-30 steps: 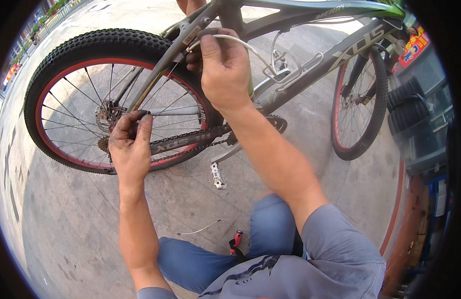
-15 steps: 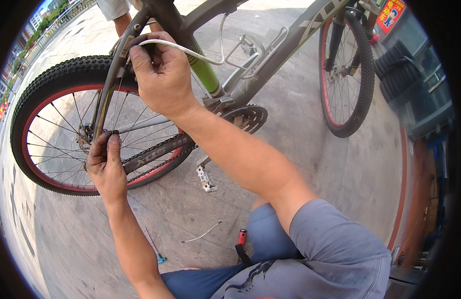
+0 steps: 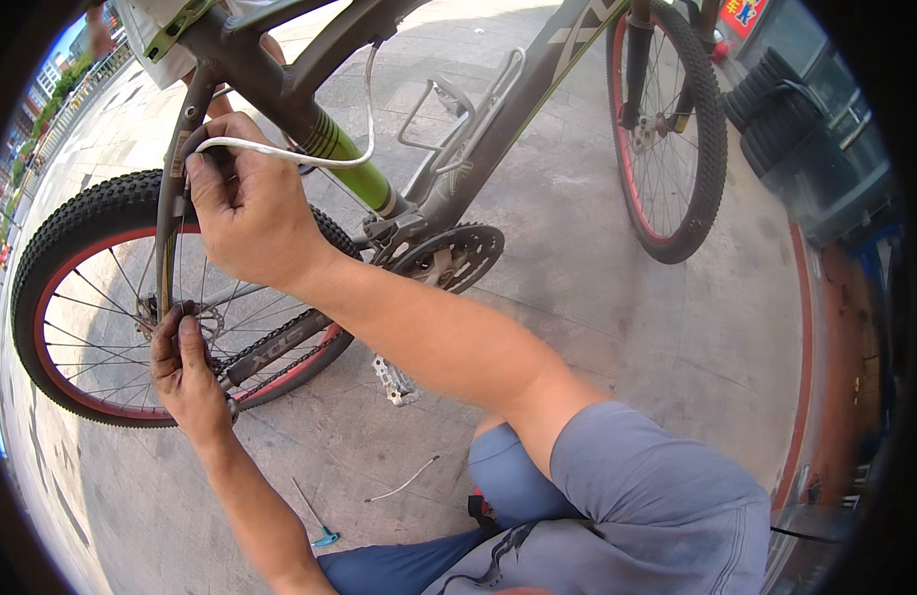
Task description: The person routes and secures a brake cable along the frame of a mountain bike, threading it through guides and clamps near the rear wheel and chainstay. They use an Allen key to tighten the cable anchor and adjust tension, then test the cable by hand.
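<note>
My right hand [image 3: 255, 203] pinches the end of a white cable housing [image 3: 329, 161] beside the rear stay of a grey and green bicycle frame [image 3: 305, 109]. From the fingers the housing loops right and rises to the top tube. Lower down, my left hand [image 3: 192, 372] is closed, thumb against fingers, by the stay's lower end near the rear hub; whatever lies in its fingertips is too small to make out. Behind both hands stands the rear wheel [image 3: 86, 216], with a knobby black tyre and red rim. The chain [image 3: 265, 347] passes to the right of my left hand.
The chainring [image 3: 490, 253] and a silver pedal [image 3: 394, 382] stick out near my right forearm. On the paving lie a teal-handled tool [image 3: 325, 538] and a short white cable piece [image 3: 404, 479]. The front wheel [image 3: 711, 149] stands right, beyond it black tyres [image 3: 776, 109]. A person [image 3: 153, 40] stands behind the frame.
The bicycle's rear part and both my hands appear further left and lower in view. My right hand keeps its pinch on the white housing, and my left hand stays closed near the hub.
</note>
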The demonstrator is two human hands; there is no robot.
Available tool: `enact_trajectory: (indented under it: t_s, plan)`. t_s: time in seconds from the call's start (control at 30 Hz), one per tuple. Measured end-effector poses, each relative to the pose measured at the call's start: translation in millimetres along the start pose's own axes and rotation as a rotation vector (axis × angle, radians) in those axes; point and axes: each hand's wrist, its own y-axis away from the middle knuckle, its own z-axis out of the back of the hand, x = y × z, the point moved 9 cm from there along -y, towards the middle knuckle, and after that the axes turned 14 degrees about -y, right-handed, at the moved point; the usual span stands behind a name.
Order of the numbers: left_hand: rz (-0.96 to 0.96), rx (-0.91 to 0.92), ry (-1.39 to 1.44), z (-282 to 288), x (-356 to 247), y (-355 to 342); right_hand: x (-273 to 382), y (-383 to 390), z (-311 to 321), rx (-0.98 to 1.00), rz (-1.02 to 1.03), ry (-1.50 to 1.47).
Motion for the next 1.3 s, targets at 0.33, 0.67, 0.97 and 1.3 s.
enact_trajectory:
  t_s: [0.33, 0.67, 0.97, 1.3]
  plan:
    - [0.03, 0.02, -0.07, -8, -27, 0, 5, -7, -11, 0.002, 0.019, 0.141]
    - [-0.056, -0.034, 0.039, -42, -60, -3, 0, -3, -4, 0.035, -0.173, 0.041]
    - [-0.019, -0.092, 0.168, -61, -65, -8, -3, -11, -4, 0.202, -0.211, 0.043]
    - [-0.076, -0.382, -0.001, -46, -78, -10, -18, -8, 3, 0.083, -0.266, -0.145]
